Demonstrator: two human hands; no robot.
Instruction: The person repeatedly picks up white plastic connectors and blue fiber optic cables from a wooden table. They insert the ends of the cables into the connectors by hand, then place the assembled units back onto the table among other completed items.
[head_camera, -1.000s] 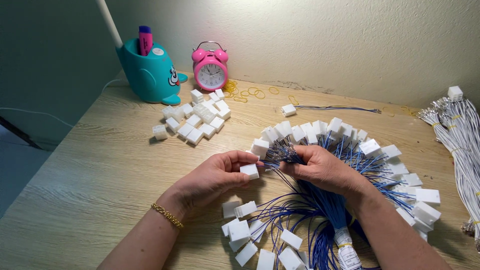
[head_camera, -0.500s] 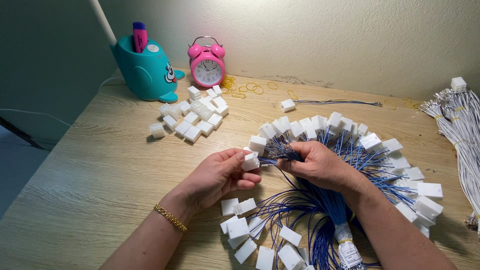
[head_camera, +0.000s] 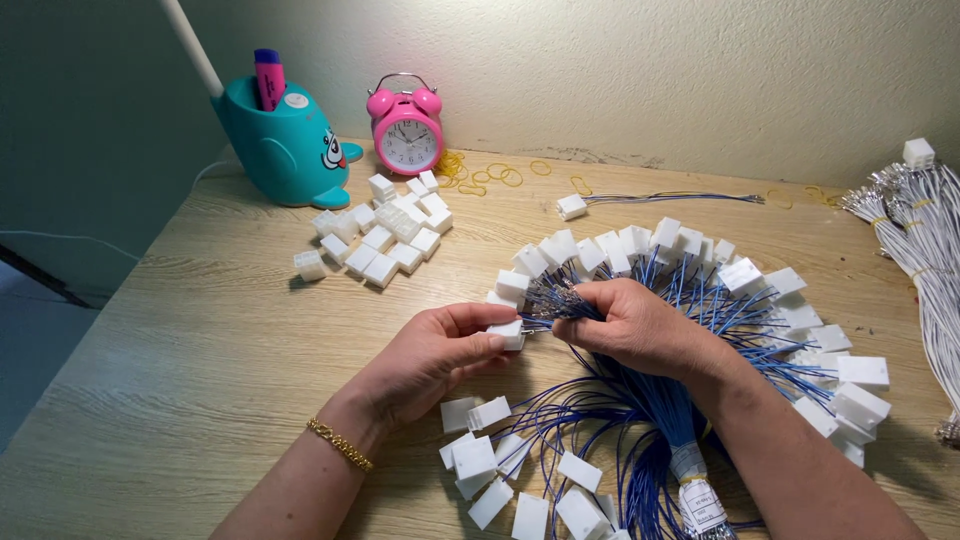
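**A:** What could go wrong where we are now?

**B:** Our left hand (head_camera: 430, 355) pinches a small white plastic connector block (head_camera: 508, 333) between thumb and fingertips, just above the pale wooden worktop (head_camera: 180, 340). Our right hand (head_camera: 635, 325) is closed around a few thin blue wires with bare metal tips (head_camera: 553, 297), aimed at the block. We judge that a tip could miss its slot or bend, since the loose strands crowd together. The block might also slip from so light a pinch.

**A:** How do the wires look?

**B:** They fan out from a taped bundle (head_camera: 690, 470) near our right wrist, most already ending in white blocks arranged in an arc. The free ends bunch beside the held block, nearly touching it.
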